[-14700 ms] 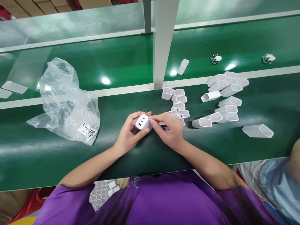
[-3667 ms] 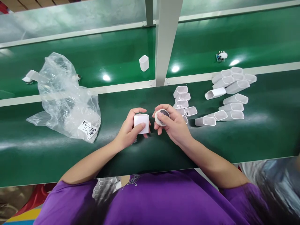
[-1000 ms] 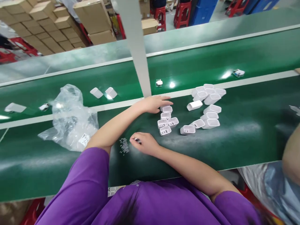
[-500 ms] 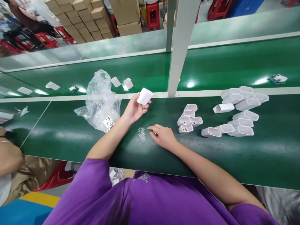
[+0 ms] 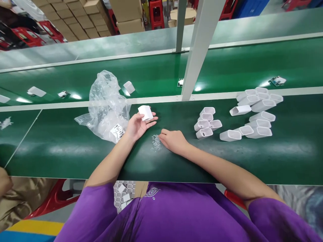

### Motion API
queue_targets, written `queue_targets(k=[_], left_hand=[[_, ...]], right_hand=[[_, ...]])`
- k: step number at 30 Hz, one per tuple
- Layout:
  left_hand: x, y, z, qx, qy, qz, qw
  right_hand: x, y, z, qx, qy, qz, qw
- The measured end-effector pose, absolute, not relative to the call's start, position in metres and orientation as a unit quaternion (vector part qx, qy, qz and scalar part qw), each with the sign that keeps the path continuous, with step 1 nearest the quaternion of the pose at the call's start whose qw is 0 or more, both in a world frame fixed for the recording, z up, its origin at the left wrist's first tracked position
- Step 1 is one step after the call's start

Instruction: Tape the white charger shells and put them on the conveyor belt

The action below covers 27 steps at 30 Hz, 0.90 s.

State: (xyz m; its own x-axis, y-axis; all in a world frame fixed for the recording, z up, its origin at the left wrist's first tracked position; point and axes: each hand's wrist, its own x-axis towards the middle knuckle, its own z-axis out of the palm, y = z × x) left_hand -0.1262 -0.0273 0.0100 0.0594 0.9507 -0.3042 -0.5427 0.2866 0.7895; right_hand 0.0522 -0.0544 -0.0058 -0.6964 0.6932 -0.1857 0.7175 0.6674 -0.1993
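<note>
My left hand [image 5: 138, 126] holds a white plastic housing [image 5: 145, 113] above the green bench, with the thumb on its near side and the other fingers stretched beneath it. At the right edge of a small pile of tiny clear pieces [image 5: 156, 143], my right hand [image 5: 174, 140] has its fingertips pinched together. Whether a piece is between those fingertips is too small to see. Left of my left hand lies a clear plastic bag [image 5: 108, 111] with a handwritten label. Several open-ended white housings [image 5: 207, 124] stand grouped to the right of my right hand.
More white housings [image 5: 259, 116] stand farther right on the bench. Behind a pale rail, a green conveyor belt [image 5: 151, 77] carries small circuit boards [image 5: 278, 80] and white housings. A slanted metal post [image 5: 199, 47] rises from the rail. Another person's arm [image 5: 5, 181] shows at lower left.
My left hand has lowered the white housing and brought it nearer to me. My right fingers have closed at the pile. Items on the belt have shifted left.
</note>
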Motion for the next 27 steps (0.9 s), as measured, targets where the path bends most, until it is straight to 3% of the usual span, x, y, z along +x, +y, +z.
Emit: queue_targets(k=[8,12,15,21,27], left_hand=[[-0.126,-0.031,0.01,0.276,0.427,0.527,0.681],[-0.127,-0.032,0.009,0.286,0.427,0.526,0.677],[-0.125,-0.035,0.008,0.303,0.426,0.517,0.678],[-0.115,-0.045,0.002,0.331,0.409,0.481,0.701],[-0.093,-0.056,0.003,0.343,0.415,0.46,0.706]], right_hand=[[0.043,-0.047,0.003,0.266,0.96,-0.066,0.065],[0.047,-0.043,-0.004,0.279,0.957,-0.07,0.041],[0.062,-0.043,-0.013,0.357,0.922,-0.136,-0.056],[0.105,-0.044,-0.012,0.366,0.778,-0.353,-0.369],[0.116,-0.045,-0.008,0.4,0.671,-0.409,-0.472]])
